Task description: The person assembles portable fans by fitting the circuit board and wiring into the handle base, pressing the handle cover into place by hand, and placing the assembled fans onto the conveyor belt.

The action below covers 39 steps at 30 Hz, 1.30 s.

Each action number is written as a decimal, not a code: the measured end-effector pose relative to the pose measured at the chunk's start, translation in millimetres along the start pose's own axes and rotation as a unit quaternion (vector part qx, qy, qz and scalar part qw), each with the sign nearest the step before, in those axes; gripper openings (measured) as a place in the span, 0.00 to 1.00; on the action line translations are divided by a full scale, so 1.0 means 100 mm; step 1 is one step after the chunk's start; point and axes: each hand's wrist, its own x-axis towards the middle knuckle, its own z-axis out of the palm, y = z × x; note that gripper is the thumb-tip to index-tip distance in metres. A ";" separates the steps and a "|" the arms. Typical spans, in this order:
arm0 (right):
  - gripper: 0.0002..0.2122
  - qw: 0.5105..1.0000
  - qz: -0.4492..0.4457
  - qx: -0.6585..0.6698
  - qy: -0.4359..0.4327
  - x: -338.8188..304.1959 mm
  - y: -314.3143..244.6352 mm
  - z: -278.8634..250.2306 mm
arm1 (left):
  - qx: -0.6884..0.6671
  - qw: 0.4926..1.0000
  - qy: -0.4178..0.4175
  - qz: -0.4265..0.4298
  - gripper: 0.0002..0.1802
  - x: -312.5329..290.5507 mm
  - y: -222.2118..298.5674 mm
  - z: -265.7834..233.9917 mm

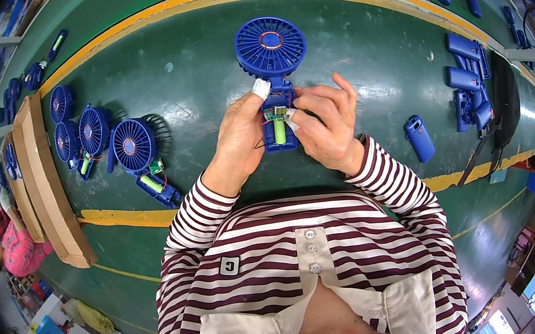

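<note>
A blue handheld fan [272,53] lies before me on the green table, its round grille pointing away from me. Its handle is opened, showing a small green circuit board [279,112] with a display and a light green battery [280,132]. My left hand [240,130] grips the handle's left side, with a white covering on the thumb tip. On the right side, my right hand [326,119] has thumb and index finger closed at the circuit board's edge, the other fingers raised. The right thumb also wears a white covering. Whatever lies between those fingertips is hidden.
Several blue fans [134,145], some with opened handles, lie at left beside a cardboard box [52,185]. One blue handle cover [419,139] rests at right, nearer than a pile of blue casings [465,78]. A black bag [505,100] sits at the right edge.
</note>
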 end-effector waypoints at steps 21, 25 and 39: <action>0.04 0.968 0.089 0.188 -0.142 0.43 0.21 -0.24 | -0.006 0.999 0.043 -0.016 0.18 0.00 0.10 0.12; 0.03 0.935 0.168 0.249 -0.189 0.45 0.21 -0.28 | -0.044 0.998 0.024 -0.028 0.16 -0.06 0.18 0.20; 0.10 0.944 0.087 0.176 -0.265 0.52 0.20 -0.33 | 0.000 0.999 0.026 -0.039 0.16 -0.06 0.15 0.13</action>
